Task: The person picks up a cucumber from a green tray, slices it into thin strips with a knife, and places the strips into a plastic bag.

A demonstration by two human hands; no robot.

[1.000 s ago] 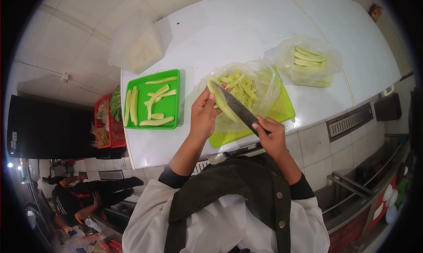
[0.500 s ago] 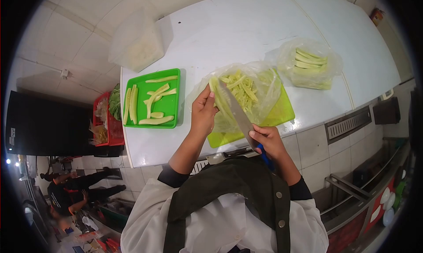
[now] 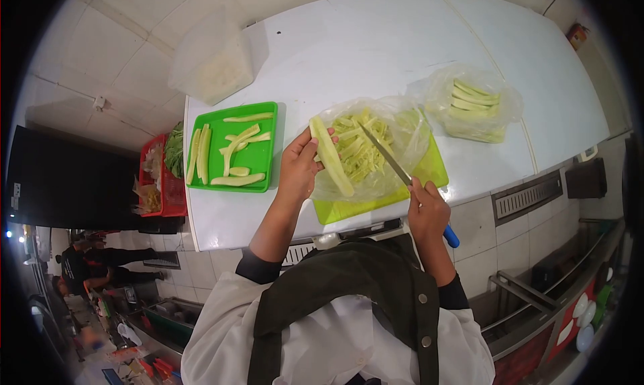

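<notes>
My left hand holds a long pale green vegetable piece upright over the left side of an open plastic bag. In my right hand is a knife with a blue handle, its blade pointing up and left above the bag. Thin cut strips of the same vegetable lie in the clear plastic bag. Under the bag is a yellow-green cutting board. The blade and the held piece are apart.
A green tray with several vegetable pieces sits at the left. Behind it stands a translucent container. Another bag of pieces is at the right. A red crate and a person are at the far left.
The knife has moved right, away from the held piece, and its blade has turned. The held piece is tilted differently, with its pale face showing. The person at the far left has shifted.
</notes>
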